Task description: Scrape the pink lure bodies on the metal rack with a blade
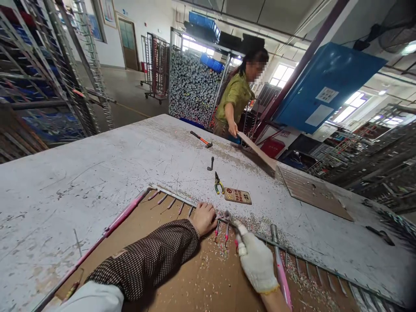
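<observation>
My bare left hand (204,219) has its fingers wrapped over the metal bar (175,195) of a rack with short hooks along it. In its white knitted glove, my right hand (256,260) grips a hammer-like tool (229,215). Its dark head is blurred and lies close to the bar, just right of my left hand. Several pink-coated hooks (226,234) hang between my hands. A pink side rail (126,212) runs down the left, and another pink post (282,277) stands beside my glove. Brown cardboard (195,277) lies beneath, sprinkled with paint chips.
On the white table (107,160) lie a hammer (201,139), a small dark bent part (211,164), pliers (218,183), a printed card (238,196) and a ridged board (313,190). Across the table a person (235,97) holds a flat panel (258,152).
</observation>
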Demonstrator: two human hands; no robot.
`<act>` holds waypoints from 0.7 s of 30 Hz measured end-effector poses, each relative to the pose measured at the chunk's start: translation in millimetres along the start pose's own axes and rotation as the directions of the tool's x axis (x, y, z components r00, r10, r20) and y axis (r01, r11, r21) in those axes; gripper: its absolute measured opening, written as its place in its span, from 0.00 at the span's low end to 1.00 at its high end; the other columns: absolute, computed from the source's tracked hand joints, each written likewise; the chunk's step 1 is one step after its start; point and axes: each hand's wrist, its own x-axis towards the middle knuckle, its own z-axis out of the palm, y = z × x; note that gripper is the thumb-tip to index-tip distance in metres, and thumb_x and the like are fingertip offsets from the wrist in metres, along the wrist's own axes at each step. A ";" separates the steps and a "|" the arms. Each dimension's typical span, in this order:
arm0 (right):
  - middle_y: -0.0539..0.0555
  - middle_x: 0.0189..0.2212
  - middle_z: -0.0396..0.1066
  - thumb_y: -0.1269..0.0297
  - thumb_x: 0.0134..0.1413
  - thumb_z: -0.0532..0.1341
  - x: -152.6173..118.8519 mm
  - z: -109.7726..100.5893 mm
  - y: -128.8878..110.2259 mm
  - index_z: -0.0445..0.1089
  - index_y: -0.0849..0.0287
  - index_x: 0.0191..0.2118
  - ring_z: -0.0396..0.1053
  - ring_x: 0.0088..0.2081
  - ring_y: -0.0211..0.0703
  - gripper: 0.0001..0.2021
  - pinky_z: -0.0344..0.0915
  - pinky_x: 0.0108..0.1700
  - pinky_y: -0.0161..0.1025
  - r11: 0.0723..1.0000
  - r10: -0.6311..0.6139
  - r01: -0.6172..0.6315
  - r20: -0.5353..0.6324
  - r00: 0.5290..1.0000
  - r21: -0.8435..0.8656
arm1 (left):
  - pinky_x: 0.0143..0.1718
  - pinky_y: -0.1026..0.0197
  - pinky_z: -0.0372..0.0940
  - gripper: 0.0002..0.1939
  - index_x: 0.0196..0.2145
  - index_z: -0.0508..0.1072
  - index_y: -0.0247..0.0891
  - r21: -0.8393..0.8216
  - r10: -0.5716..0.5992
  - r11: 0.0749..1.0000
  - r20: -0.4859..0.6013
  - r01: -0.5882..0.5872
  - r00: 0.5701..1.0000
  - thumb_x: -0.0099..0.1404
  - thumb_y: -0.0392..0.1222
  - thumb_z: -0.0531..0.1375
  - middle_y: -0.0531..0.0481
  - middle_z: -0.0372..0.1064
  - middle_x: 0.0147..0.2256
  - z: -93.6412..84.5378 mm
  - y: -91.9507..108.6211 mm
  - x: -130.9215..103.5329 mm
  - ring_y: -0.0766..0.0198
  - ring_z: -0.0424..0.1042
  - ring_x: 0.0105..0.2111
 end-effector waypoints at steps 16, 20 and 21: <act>0.53 0.30 0.74 0.71 0.58 0.55 2.7 1.4 1.0 0.59 0.49 0.67 0.69 0.29 0.42 0.30 0.60 0.31 0.35 0.992 -0.079 0.078 -0.009 0.997 -0.103 | 0.50 0.48 0.55 0.07 0.35 0.71 0.38 -0.014 -0.029 0.999 0.019 0.029 0.999 0.65 0.44 0.59 0.44 0.70 0.41 -2.4 0.7 0.1 0.53 0.66 0.45; 0.51 0.32 0.75 0.72 0.59 0.54 2.6 -1.2 2.8 0.58 0.45 0.67 0.71 0.30 0.42 0.30 0.61 0.32 0.34 0.993 -0.072 0.080 0.094 0.993 -0.087 | 0.50 0.48 0.55 0.07 0.35 0.70 0.38 -0.024 -0.019 1.000 0.011 0.020 1.000 0.64 0.44 0.60 0.44 0.70 0.40 -1.3 0.5 0.2 0.53 0.66 0.45; 0.53 0.35 0.76 0.70 0.62 0.52 2.1 -2.0 3.9 0.58 0.48 0.67 0.72 0.33 0.43 0.28 0.63 0.34 0.35 0.999 -0.024 0.024 -0.004 1.000 -0.045 | 0.50 0.48 0.55 0.07 0.35 0.70 0.38 -0.023 -0.012 1.000 0.006 0.012 1.000 0.65 0.44 0.60 0.44 0.70 0.40 -1.0 0.5 0.2 0.53 0.66 0.45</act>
